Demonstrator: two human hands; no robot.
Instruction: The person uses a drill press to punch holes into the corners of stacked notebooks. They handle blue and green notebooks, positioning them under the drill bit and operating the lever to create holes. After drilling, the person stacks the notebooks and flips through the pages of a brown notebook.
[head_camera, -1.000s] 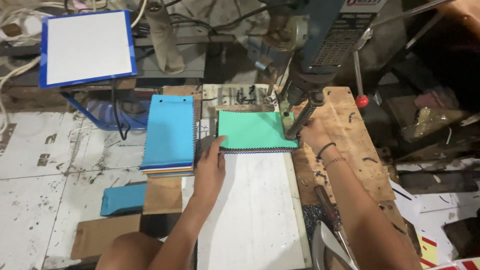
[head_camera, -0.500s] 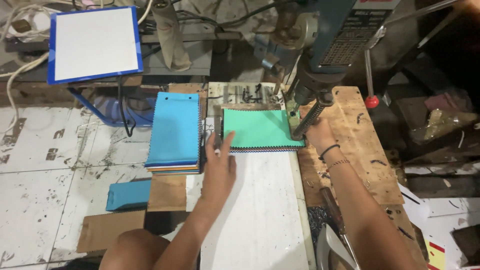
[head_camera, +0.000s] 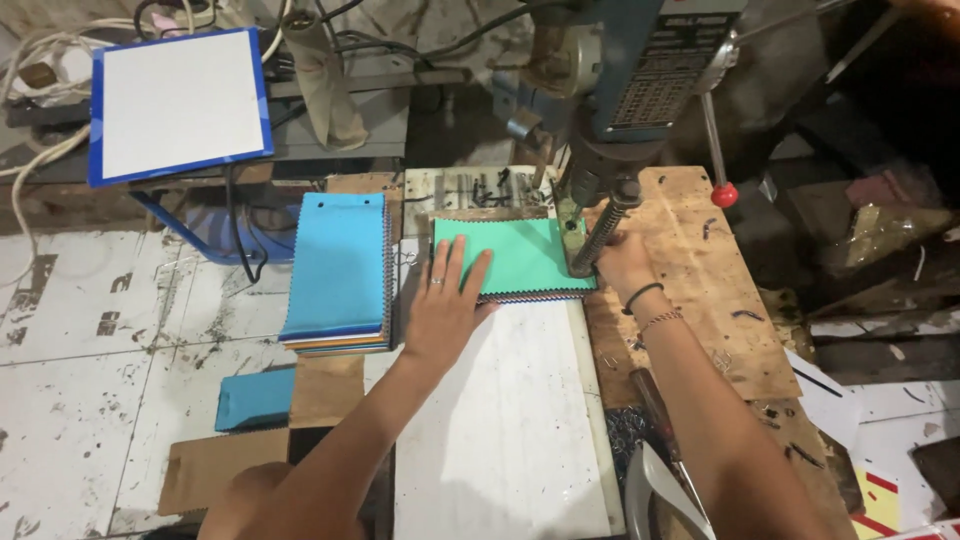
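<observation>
A green stack of fabric swatches (head_camera: 520, 255), topped by a teal-green sheet with zigzag-cut edges, is lying flat on the white work board (head_camera: 510, 430), directly under the head of a blue drill press (head_camera: 625, 90). The drill spindle (head_camera: 600, 235) is standing over the stack's right edge, beside a small green clamp piece.

The left hand (head_camera: 445, 305) is lying palm-down on the near-left corner of the stack, fingers extended and slightly spread, pressing flat on the top sheet; a ring is showing on one finger. The right hand (head_camera: 625, 265) is resting at the stack's right edge, just beside the spindle, on the plywood table (head_camera: 700, 300). Its fingers are largely hidden behind the spindle, so whether they are pinching the stack cannot be told. Two bracelets are sitting on the right wrist.

Just left of the green stack, a second stack of swatches (head_camera: 340, 270) with a light blue top sheet is lying on its own, apart from both hands; multicoloured edges are showing along its near side. A blue fabric piece (head_camera: 255, 398) is lying further out, towards the near left, on brown cardboard (head_camera: 215, 470). Beyond it, a blue-framed white board (head_camera: 180, 100) is sitting at the far left. The press's red-knobbed lever (head_camera: 722, 190) is hanging to the right of the spindle.
</observation>
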